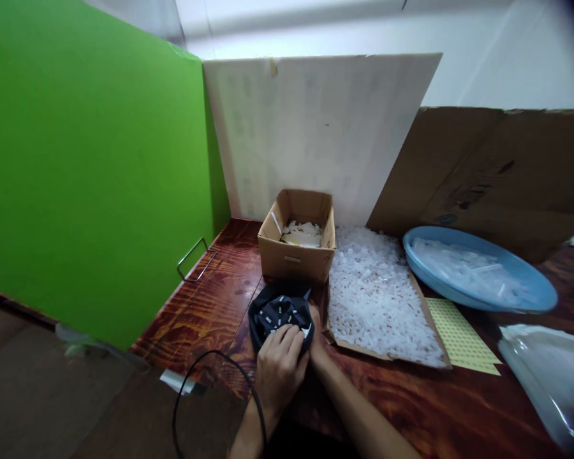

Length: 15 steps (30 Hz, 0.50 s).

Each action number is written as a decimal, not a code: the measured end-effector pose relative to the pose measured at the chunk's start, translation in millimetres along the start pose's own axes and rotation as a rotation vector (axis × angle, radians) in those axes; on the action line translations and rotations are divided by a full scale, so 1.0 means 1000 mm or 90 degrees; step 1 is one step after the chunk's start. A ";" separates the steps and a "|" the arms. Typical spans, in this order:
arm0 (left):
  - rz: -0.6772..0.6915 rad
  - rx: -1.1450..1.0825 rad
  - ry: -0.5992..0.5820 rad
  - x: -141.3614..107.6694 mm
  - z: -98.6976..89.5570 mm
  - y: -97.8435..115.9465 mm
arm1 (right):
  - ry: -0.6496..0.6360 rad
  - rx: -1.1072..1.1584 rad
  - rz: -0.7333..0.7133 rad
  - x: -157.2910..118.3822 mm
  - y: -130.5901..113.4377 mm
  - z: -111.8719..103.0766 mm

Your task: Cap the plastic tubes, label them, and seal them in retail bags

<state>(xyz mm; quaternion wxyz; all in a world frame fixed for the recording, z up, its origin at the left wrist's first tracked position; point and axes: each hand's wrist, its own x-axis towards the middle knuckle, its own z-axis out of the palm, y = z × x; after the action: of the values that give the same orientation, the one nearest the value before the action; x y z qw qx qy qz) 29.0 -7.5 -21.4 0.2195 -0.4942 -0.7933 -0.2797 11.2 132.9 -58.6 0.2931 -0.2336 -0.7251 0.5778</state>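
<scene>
A black cap (272, 307) is turned up so that its inside shows, with white lettering on the seam tapes. My left hand (281, 358) reaches over its near rim, fingers bent and pressed onto the edge. A small white piece, perhaps a label, peeks out by these fingertips; I cannot make out what it is. My right hand (317, 328) grips the cap's right side from outside, and most of its fingers are hidden behind the cap. The cap is just in front of the cardboard box (296, 260).
Scraps lie inside the box. To its right, a cardboard tray (425, 306) holds many small clear plastic pieces. Beyond are a yellow sticker sheet (462, 338), a blue basin (478, 303) of clear plastic and plastic bags (550, 376). A black cable (210, 352) loops at the left, near a green panel (100, 159).
</scene>
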 end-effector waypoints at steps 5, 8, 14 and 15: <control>-0.038 0.014 -0.029 -0.003 -0.002 0.011 | 0.001 0.086 0.095 -0.047 -0.002 -0.030; -0.080 0.078 -0.085 -0.009 -0.001 0.019 | 0.051 0.180 0.181 -0.080 -0.001 -0.059; -0.051 0.111 -0.146 -0.026 0.006 0.031 | 0.058 0.183 0.228 -0.093 0.003 -0.098; -0.047 0.110 -0.153 -0.027 0.006 0.032 | 0.052 0.161 0.217 -0.085 0.000 -0.097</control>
<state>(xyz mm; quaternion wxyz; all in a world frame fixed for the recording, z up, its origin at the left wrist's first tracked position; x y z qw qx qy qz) 68.4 -10.2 -35.8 0.1548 -0.4740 -0.8525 -0.1570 139.6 143.0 -56.4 0.2471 -0.3372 -0.5847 0.6952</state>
